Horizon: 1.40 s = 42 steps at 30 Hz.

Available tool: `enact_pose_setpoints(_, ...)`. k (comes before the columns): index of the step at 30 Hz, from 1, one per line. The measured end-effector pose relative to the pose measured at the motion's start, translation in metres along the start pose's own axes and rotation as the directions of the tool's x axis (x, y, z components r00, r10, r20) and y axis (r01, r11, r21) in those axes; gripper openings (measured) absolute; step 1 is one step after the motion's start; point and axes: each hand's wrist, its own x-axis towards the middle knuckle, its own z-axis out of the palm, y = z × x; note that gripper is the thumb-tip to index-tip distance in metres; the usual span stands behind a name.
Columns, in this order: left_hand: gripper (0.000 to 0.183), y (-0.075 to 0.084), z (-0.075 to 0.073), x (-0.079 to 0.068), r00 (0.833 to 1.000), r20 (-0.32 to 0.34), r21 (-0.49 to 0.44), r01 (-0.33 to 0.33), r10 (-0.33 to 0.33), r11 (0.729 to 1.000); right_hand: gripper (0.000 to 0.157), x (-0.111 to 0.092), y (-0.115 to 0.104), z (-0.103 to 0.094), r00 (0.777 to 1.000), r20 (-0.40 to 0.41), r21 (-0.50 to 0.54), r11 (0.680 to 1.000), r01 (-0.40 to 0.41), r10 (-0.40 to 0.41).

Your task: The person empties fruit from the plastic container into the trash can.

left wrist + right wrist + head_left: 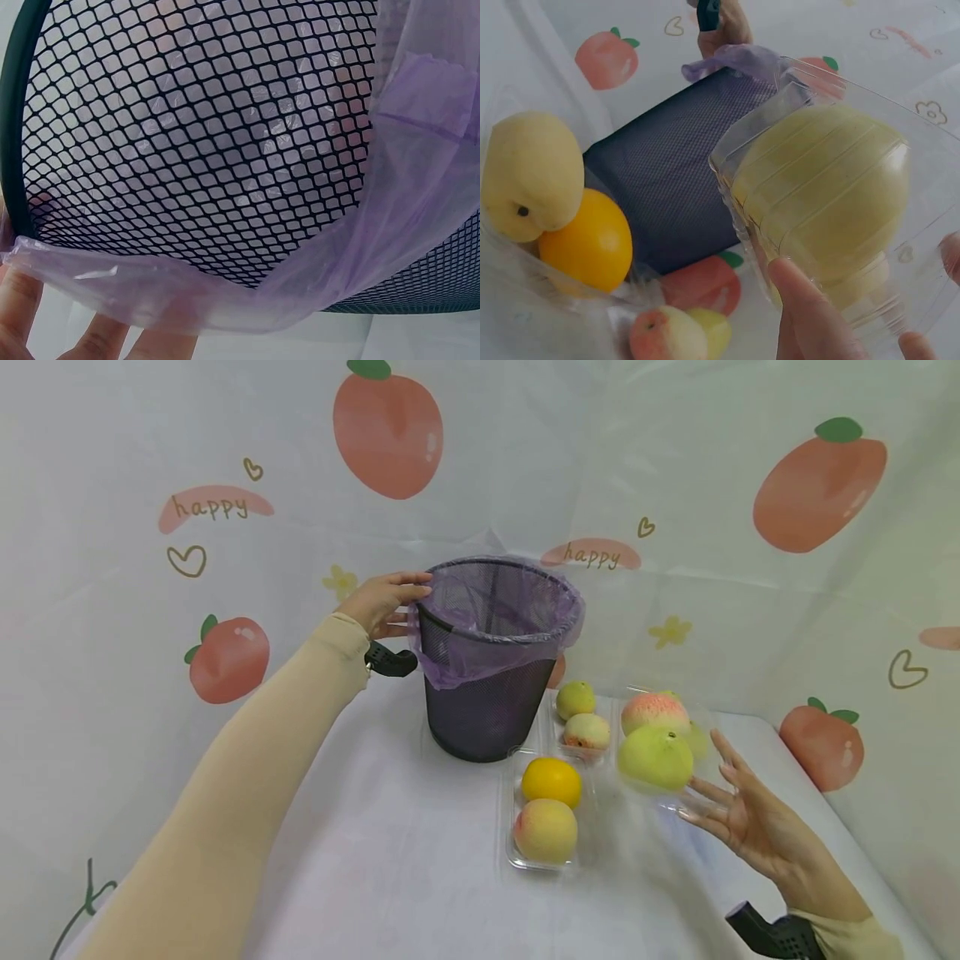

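Observation:
My left hand [381, 602] grips the rim of a black mesh wastebasket [480, 710] at its left side. A thin purple bag [457, 667] lines the basket and folds over the rim; in the left wrist view its edge covers part of the fingers [19, 300]. My right hand [757, 822] holds a clear plastic box [731, 161] by its side, thumb and fingers spread around it. Inside this box are a large yellow-green fruit [655, 758] and a pinkish peach [654, 713], with more green fruit partly hidden behind.
Left of the held box, a clear box [517, 860] carries an orange [552, 782] and a yellow peach [546, 832]. Behind it, another clear box contains a green fruit [576, 700] and a pale peach [587, 731]. A printed cloth [480, 435] hangs behind the white table [375, 860].

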Motion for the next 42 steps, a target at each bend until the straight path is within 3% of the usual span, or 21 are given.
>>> enact_pose_setpoints(8, 0.049, -0.001, -0.001, 0.001, 1.000, -0.003, -0.006, 0.001, -0.001, 1.000, 0.052, 0.013, -0.011, 0.015, 1.000, -0.005, 0.017, 1.000, -0.012, 0.012)
enact_pose_setpoints(16, 0.049, -0.002, -0.001, 0.003, 1.000, -0.006, -0.012, 0.007, -0.007, 1.000, 0.051, 0.026, -0.025, 0.028, 0.998, -0.062, -0.076, 0.997, -0.001, -0.004)
enact_pose_setpoints(25, 0.050, -0.001, 0.000, 0.003, 1.000, 0.003, -0.010, 0.003, -0.003, 1.000, 0.055, 0.041, -0.048, 0.048, 0.997, -0.069, -0.011, 1.000, -0.017, 0.016)
enact_pose_setpoints(32, 0.050, 0.001, 0.000, 0.000, 1.000, -0.005, -0.018, 0.011, -0.011, 1.000, 0.062, 0.056, -0.068, 0.060, 0.992, -0.124, -0.066, 0.998, -0.026, 0.018)
enact_pose_setpoints(42, 0.050, 0.001, 0.000, 0.000, 1.000, -0.002, -0.012, 0.008, -0.008, 1.000, 0.058, 0.078, -0.097, 0.074, 0.986, -0.169, -0.034, 0.999, -0.014, 0.008)
